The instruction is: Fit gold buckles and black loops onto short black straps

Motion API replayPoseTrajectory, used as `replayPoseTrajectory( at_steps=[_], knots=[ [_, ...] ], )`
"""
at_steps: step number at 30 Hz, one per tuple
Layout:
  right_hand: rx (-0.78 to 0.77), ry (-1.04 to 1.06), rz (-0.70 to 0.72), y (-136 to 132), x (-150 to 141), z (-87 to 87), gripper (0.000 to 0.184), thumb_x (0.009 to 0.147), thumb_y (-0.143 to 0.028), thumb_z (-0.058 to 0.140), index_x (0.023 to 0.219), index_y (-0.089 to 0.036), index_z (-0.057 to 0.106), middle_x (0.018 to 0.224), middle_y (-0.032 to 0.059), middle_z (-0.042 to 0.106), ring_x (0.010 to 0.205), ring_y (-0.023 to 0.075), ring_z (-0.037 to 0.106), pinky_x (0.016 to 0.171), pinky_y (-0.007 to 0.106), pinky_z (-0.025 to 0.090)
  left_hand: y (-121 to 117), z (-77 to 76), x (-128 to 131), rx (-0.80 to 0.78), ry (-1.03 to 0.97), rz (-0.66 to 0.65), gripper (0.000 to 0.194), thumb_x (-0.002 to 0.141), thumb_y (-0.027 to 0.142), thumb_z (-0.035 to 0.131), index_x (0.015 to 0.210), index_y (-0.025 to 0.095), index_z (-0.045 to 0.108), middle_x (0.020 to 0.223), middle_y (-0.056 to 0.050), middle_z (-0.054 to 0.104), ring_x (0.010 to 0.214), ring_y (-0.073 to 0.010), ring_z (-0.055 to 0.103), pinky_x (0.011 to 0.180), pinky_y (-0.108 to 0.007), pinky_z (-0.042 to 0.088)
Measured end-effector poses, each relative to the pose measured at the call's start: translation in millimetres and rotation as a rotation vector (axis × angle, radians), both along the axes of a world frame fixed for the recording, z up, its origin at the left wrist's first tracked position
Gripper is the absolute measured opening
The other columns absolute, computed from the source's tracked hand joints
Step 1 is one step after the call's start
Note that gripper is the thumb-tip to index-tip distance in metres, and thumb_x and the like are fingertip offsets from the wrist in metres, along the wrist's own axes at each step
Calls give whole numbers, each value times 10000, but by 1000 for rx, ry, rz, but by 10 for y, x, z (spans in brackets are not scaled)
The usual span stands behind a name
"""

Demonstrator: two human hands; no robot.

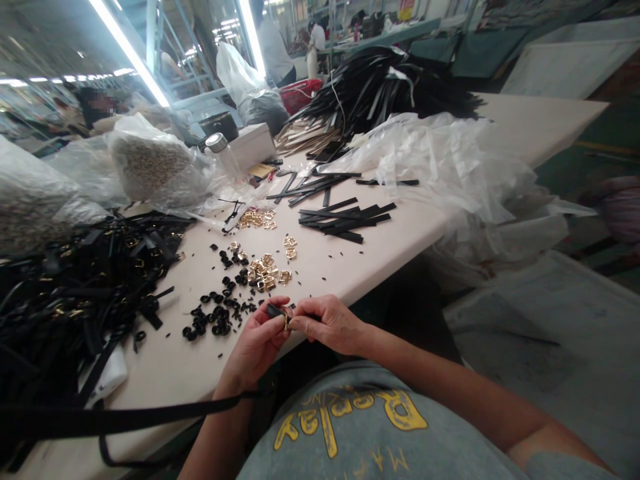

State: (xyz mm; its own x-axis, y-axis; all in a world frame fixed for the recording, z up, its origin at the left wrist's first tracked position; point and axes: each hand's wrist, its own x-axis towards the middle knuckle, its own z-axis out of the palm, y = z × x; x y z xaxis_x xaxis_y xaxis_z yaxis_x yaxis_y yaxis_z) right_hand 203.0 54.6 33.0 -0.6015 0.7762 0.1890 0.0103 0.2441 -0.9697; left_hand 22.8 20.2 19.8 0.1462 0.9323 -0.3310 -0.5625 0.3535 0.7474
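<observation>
At the table's near edge, my left hand (260, 340) is closed on a short black strap (274, 311). A gold buckle (287, 320) sits on the strap between my two hands. My right hand (327, 323) pinches the strap on the other side of the buckle, its fingers pressed together. Just beyond my hands lie loose gold buckles (263, 272) and a scatter of small black loops (215, 313). Flat black strips (347, 219) are spread farther back on the table. My fingers hide much of the strap.
Left is a large heap of black straps with buckles (65, 287), beside filled clear plastic bags (145, 160). A big bundle of black strips (385, 87) lies at the back. Plastic sheeting (450, 160) hangs over the table's (415, 227) right edge. Other people stand in the background.
</observation>
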Motion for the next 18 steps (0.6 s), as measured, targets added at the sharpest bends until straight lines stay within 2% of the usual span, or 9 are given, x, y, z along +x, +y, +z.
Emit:
replayPoseTrajectory(
  at_steps=[5,10,18],
  knots=[
    [17,-48,-77,15,-2,-78,273,878,-357,599,698,-153,625,583,-43,500,560,88,430,537,203,329,-23,23,60,49,116,57,342,665,219,864,895,187,613,775,12,657,610,-68,595,578,-144,492],
    [53,-110,-83,48,30,-62,306,861,-371,613,648,-151,603,568,-45,505,545,80,420,519,200,301,-34,39,75,103,236,53,324,689,242,845,869,182,582,770,8,652,631,-84,588,588,-173,458],
    [388,-284,-153,62,76,33,297,835,-247,626,568,-168,522,520,-68,435,497,63,377,519,207,258,-35,41,87,131,284,51,329,675,242,850,869,182,592,742,9,658,615,-92,589,575,-175,444]
  ],
)
